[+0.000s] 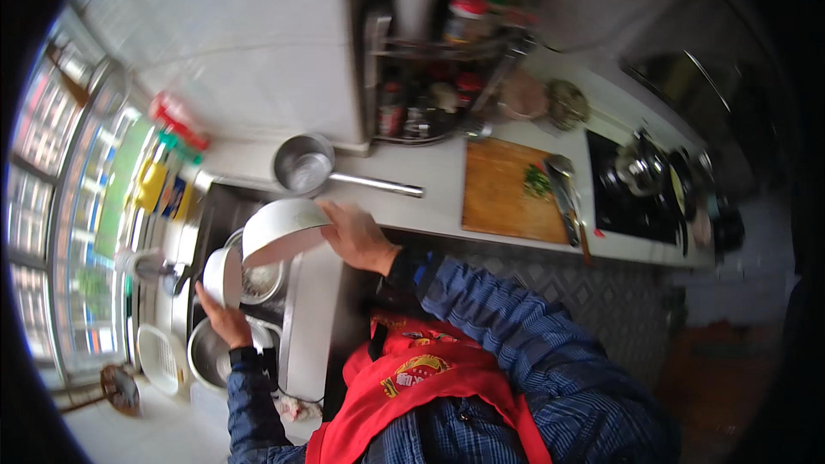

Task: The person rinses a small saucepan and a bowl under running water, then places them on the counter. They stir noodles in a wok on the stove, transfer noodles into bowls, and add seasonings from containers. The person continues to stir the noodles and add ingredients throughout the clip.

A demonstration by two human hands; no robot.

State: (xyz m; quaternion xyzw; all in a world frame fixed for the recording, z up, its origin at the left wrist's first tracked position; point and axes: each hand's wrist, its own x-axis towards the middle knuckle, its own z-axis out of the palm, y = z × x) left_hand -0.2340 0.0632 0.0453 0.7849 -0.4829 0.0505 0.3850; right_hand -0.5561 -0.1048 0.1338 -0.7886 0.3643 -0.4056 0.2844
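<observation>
Over the kitchen sink (222, 196), my right hand (361, 236) grips a large white bowl (283, 232) by its rim, tilted on its side. My left hand (223, 322) holds a smaller white bowl (223, 277), also tipped, close beside the large one. Whether the bowls touch is hard to tell. Below them in the sink sits a metal basin (263, 283) with something pale in it, partly hidden by the bowls. Another metal basin (209, 354) is beside my left forearm. The faucet (182, 278) stands at the window side of the sink.
A metal saucepan (303, 164) rests on the counter behind the sink. Farther right lie a wooden cutting board (496, 193) with chopped greens (535, 182), a knife (565, 206) and a gas stove (619, 200). A yellow bottle (151, 185) and white plastic basket (161, 361) line the window side.
</observation>
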